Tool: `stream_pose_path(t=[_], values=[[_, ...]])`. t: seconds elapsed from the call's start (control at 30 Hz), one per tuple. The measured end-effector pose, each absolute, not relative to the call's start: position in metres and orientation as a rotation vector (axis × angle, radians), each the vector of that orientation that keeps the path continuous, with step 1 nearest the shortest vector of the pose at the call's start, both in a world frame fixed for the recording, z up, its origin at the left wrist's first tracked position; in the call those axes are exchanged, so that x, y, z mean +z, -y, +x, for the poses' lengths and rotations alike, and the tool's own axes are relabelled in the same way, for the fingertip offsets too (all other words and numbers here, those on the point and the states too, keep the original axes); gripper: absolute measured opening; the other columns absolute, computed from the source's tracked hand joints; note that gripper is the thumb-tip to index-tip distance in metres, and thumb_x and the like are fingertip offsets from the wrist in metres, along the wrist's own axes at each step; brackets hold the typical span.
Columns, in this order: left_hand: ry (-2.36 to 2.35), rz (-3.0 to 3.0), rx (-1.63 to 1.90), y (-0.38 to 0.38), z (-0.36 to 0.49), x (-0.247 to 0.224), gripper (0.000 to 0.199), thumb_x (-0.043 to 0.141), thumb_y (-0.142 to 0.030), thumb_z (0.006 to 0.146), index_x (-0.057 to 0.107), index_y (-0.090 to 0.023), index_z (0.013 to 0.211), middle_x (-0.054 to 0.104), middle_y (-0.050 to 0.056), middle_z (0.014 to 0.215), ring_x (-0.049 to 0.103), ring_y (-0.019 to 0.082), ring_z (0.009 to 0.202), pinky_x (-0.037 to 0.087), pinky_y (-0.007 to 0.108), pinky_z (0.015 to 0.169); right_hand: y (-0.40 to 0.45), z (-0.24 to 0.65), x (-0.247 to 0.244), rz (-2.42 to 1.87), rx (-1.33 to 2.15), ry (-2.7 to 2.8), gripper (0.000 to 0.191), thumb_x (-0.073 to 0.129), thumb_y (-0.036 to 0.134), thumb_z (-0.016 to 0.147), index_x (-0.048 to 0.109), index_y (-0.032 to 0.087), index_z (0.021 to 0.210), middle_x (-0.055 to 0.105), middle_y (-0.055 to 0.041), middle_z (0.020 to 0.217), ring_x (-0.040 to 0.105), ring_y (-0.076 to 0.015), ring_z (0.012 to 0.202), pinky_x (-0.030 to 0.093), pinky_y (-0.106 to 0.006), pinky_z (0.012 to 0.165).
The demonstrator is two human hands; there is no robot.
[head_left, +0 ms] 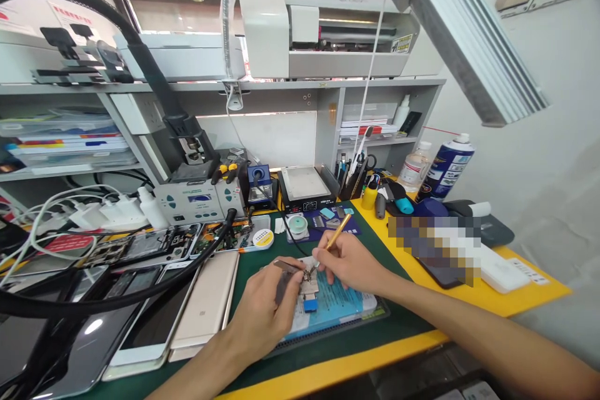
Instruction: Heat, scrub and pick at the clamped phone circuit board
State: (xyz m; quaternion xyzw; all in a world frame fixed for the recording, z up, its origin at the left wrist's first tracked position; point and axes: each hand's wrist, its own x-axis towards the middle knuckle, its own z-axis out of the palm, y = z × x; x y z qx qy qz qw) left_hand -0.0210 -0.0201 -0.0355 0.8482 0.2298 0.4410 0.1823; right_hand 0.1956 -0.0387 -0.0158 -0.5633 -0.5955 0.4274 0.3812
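My left hand [269, 297] is closed on a pair of dark tweezers [285, 266], whose tips reach over a small phone circuit board [308, 287]. In my right hand [349, 259] a slim gold-handled pen-shaped tool [338, 231] is pinched, its lower end pointing down at the same board. Its exact tip is too small to make out. The board rests on a blue and white printed pad [342, 300], and a small blue piece [310, 305] lies at its lower end. Fingers of both hands partly hide the board's upper part.
Several phones [204, 303] lie to the left, under a black hose [117, 309]. Behind stand a rework station [201, 200], a heating plate [305, 184] and a solder spool [297, 225]. Bottles and a spray can [445, 165] stand at right. A lamp [469, 44] hangs above.
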Motion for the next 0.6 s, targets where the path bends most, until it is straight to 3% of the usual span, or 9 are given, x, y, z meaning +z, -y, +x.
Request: stream_pose_path(t=[0.3,0.6], values=[[-0.663,2.411,1.233,0.019,-0.0214,-0.039,0.014,0.05,-0.016,0.103,0.058,-0.023,0.112,0.075,0.006,0.107,0.075,0.019,0.098,0.059,0.03,0.084,0.0417,0.1914,-0.0068,-1.438,1.114,1.488,0.023,0.061,0.036,0.097,0.05,0.021,0.082,0.06,0.0063,0.055,0.044,-0.0072,0.033,0.036,-0.019,0.035],[-0.65,2.404,1.219,0.0194,-0.0223,-0.0394,0.017,0.051,-0.013,0.102,0.056,-0.024,0.114,0.074,0.003,0.107,0.075,0.017,0.101,0.059,0.027,0.085,0.0414,0.193,-0.0117,-1.438,1.113,1.467,0.022,0.06,0.031,0.097,0.05,0.022,0.08,0.06,0.005,0.06,0.049,-0.0081,0.039,0.036,-0.019,0.038]])
